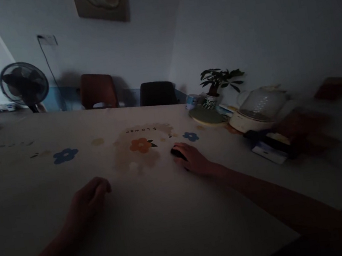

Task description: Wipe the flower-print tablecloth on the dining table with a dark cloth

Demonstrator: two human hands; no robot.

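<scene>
Broadly, a table (157,214) draped in a pale cloth printed with flowers is filling most of the dim view, with two chairs, one brown (98,90) and one dark (157,93), standing at its far edge and a standing fan (24,85) sitting beyond its left corner. A glass kettle (259,109) on a pale base is resting near the right edge of the table, a potted plant (216,87) is standing just to its left, and a blurred dark item is lying in front of the kettle. The person's left hand (87,201) is lying on the bare cloth with its fingers curled loosely, gripping nothing. The right hand (192,158) is resting farther out, covering a small dark object (177,153), apparently a computer mouse, which is sitting on the cloth just beside the orange flower print (140,145); whether the fingers are clasping it cannot be told.
</scene>
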